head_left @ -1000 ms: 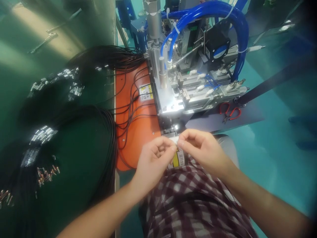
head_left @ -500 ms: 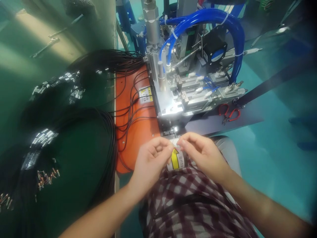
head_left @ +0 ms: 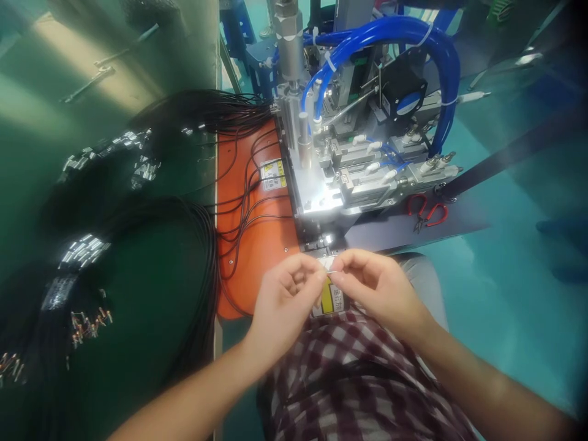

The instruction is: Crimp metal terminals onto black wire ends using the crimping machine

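In front of the machine's near end, my left hand (head_left: 294,288) and my right hand (head_left: 374,282) are close together, each in a pinch of thumb and forefinger. A thin pale strand (head_left: 331,272) shows between the fingertips; its ends are hidden and its kind is unclear. Just beyond and below the fingers is a label (head_left: 339,299) with a yellow arrow, partly covered by the hands. The metal machine (head_left: 316,177) stands beyond them. Several black cables (head_left: 243,211) cross the orange plate (head_left: 264,269) to the machine's left side.
Large bundles of black cables (head_left: 193,223) lie on the dark green surface at left, some with shiny wrapped ends and bare copper tips (head_left: 92,324). Blue hoses (head_left: 390,27) arch over the machine. Red-handled pliers (head_left: 425,214) lie at its right side.
My two hands have drawn slightly closer, and the pale strand now shows between their fingertips. The view has shifted slightly, so the machine appears a little further right.
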Motion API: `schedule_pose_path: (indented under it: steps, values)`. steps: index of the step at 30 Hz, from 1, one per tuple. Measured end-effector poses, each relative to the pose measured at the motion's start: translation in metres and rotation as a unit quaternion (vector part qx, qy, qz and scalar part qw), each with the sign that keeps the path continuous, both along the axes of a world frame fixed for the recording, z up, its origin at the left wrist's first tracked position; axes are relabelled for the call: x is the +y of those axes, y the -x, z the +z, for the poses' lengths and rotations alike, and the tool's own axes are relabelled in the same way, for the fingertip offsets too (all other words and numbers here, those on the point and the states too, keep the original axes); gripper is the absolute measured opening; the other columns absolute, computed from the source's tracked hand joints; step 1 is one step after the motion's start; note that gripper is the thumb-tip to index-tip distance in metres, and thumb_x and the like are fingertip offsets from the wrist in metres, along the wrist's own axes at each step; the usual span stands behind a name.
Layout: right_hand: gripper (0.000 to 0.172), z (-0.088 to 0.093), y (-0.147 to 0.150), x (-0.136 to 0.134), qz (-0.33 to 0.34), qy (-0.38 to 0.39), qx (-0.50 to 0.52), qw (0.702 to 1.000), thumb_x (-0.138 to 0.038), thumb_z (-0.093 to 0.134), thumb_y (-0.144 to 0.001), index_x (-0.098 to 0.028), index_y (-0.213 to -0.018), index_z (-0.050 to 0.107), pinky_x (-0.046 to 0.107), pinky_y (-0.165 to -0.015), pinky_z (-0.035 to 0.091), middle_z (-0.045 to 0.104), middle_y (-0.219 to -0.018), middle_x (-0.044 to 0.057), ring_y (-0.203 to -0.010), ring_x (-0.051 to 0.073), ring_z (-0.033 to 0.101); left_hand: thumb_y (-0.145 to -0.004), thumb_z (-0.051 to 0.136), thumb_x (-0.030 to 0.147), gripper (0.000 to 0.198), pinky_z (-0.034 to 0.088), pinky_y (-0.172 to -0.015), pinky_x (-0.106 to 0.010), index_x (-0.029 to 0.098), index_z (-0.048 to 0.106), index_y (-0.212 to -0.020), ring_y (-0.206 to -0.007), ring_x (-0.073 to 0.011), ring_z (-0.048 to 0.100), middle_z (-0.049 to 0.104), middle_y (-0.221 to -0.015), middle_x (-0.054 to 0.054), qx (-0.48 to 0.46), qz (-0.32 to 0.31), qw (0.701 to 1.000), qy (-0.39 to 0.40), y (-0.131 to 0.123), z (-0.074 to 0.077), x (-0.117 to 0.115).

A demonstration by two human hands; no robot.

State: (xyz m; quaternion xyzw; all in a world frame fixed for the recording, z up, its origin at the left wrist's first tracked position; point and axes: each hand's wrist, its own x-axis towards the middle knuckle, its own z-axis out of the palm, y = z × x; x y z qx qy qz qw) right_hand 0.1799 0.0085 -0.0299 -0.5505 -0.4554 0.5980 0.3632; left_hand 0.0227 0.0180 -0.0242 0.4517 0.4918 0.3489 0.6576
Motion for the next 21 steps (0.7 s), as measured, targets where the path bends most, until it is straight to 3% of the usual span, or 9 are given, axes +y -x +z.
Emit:
schedule_pose_path:
  steps: [10, 16, 21]
  values:
    - [0.013, 0.0035, -0.0017, 0.0035, -0.004, 0.051, 0.041, 0.998, -0.027, 0.063, -0.077, -0.016, -0.070, 0.060, 0.023, -0.048, 0.031, 0.051, -0.062, -0.002, -0.054, 0.009, 0.039, -0.086, 0.059, 0.025, 0.014, 0.035, -0.049, -0.017, 0.015, 0.057, -0.077, -0.054, -0.0058, 0.042, 0.050, -0.063, 0.004, 0.043, -0.005, 0.997, -0.070, -0.0031, -0.0013, -0.0057]
    - [0.012, 0.0041, -0.0046, 0.0051, 0.002, 0.045, 0.031, 0.999, -0.028, 0.065, -0.075, -0.016, -0.074, 0.062, 0.024, -0.051, 0.032, 0.056, -0.071, 0.001, -0.063, 0.012, 0.047, -0.087, 0.058, 0.024, 0.014, 0.035, -0.050, -0.017, 0.015, 0.056, -0.076, -0.054, -0.0058, 0.043, 0.050, -0.063, 0.004, 0.051, -0.011, 0.995, -0.081, -0.0024, -0.0039, -0.0059]
    - [0.013, 0.0037, -0.0045, 0.0028, 0.005, 0.051, 0.027, 0.998, -0.027, 0.064, -0.077, -0.016, -0.072, 0.061, 0.025, -0.052, 0.031, 0.053, -0.067, 0.000, -0.060, 0.011, 0.044, -0.087, 0.058, 0.024, 0.014, 0.036, -0.050, -0.017, 0.015, 0.057, -0.077, -0.054, -0.0059, 0.043, 0.050, -0.062, 0.004, 0.050, -0.014, 0.996, -0.077, -0.0025, -0.0015, -0.0057]
